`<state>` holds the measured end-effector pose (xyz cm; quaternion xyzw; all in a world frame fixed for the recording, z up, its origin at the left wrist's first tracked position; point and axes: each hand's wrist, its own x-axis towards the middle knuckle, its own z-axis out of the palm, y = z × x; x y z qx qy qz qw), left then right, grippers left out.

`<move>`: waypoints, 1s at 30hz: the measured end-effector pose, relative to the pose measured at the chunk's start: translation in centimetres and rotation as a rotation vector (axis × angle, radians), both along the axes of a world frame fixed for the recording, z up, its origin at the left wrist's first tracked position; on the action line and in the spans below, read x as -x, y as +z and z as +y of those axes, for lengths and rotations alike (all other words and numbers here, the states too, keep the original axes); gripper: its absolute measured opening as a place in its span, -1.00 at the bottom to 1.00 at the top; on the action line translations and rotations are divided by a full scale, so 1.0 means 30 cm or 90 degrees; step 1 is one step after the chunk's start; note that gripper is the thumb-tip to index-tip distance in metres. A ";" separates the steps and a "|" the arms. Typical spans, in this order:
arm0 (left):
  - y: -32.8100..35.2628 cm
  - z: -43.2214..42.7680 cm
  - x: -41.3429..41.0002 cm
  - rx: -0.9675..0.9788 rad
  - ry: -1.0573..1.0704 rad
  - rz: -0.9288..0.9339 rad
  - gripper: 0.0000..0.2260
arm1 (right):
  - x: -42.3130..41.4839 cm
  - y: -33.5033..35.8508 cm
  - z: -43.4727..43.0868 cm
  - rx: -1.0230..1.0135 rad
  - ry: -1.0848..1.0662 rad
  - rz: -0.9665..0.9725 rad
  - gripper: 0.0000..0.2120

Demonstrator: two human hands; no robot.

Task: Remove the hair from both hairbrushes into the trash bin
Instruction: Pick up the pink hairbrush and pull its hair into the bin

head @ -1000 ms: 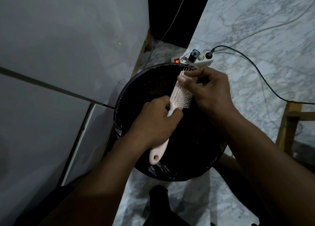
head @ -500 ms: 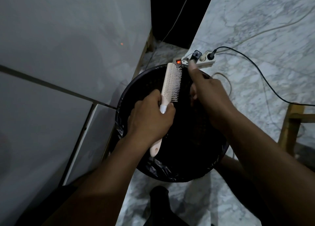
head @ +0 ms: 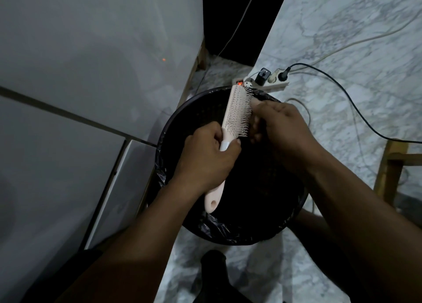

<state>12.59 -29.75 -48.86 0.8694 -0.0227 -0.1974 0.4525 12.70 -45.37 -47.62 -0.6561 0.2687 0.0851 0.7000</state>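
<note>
left hand (head: 205,158) gripping hairbrush (head: 237,113), trash bin (head: 173,124) (black-lined) beneath

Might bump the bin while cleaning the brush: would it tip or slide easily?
Probably slides: the trash bin looks like light basket plastic on smooth marble floor. Tipping seems less likely, as it looks wide. Its loose bag liner would crumple.

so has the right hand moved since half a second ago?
Yes. The right hand has dropped from near the power strip back toward the hairbrush bristles, over the trash bin.
</note>
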 end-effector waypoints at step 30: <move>0.010 0.016 -0.014 0.118 -0.076 0.160 -0.74 | -0.010 -0.016 -0.031 0.162 -0.251 0.102 -0.68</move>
